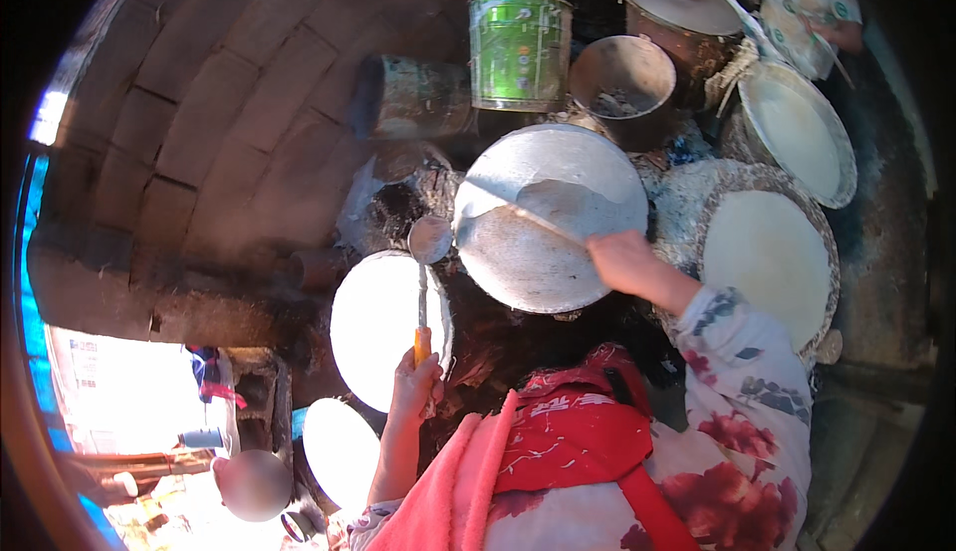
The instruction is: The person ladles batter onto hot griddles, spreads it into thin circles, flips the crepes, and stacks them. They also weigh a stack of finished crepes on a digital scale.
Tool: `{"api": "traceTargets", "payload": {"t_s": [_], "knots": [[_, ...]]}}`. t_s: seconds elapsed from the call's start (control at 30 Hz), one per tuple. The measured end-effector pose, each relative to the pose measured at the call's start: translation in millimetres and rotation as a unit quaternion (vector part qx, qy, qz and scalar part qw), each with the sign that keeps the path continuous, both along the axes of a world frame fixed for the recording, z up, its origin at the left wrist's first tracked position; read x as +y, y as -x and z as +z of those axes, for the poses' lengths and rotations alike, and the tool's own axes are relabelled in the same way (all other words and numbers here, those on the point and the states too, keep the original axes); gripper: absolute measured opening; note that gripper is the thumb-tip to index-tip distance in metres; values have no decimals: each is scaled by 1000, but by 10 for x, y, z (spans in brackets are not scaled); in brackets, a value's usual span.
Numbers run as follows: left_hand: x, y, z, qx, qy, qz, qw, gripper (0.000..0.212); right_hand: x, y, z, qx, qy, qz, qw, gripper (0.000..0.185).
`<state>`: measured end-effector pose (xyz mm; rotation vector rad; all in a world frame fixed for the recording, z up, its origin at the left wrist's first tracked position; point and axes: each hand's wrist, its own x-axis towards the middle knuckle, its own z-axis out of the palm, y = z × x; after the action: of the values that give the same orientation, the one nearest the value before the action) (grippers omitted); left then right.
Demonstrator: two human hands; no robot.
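My left hand [418, 387] grips the orange handle of a metal ladle [430, 240], whose round bowl points away from me. The bowl is above the far edge of a bright, overexposed white disc [373, 327]. In my right hand [624, 260] is a thin, pale stick [534, 216], reaching left across a large round metal pan [553, 267]. Part of the pan's surface looks wet and shiny, with a darker patch in the middle. I cannot tell whether the stick touches it.
On the right are a round pan [769, 267] and a tilted one [799, 133], both with pale surfaces. A green metal bucket [520, 51], an ash-stained pot [622, 77] and a lidded drum [680, 2] stand beyond. Another person [806, 6] holds a stick at upper right.
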<state>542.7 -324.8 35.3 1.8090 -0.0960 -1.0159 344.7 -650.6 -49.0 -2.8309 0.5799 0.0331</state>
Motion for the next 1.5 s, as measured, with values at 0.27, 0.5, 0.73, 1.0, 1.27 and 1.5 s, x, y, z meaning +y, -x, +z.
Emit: {"api": "traceTargets", "payload": {"t_s": [0.27,0.5,0.73,1.0,1.27,1.5], "knots": [[-38,61,-51,5,14,11,1000,21,-265,-122,147,41,40,62,996,13],[129,242,42,0,-6,34,999,22,-525,155,256,47,-16,-10,999,13],[0,164,-69,-23,-5,21,1000,30,-489,-246,127,57,-26,117,991,15],[493,295,-362,-164,-57,-169,970,58,328,1154,347,125,-84,40,988,13],[678,43,-283,-311,-19,-372,874,63,1769,1999,-246,-50,-127,-253,958,27],[720,-250,-79,-117,100,-210,966,50,2584,-143,-732,-197,-230,-242,922,21]]}}
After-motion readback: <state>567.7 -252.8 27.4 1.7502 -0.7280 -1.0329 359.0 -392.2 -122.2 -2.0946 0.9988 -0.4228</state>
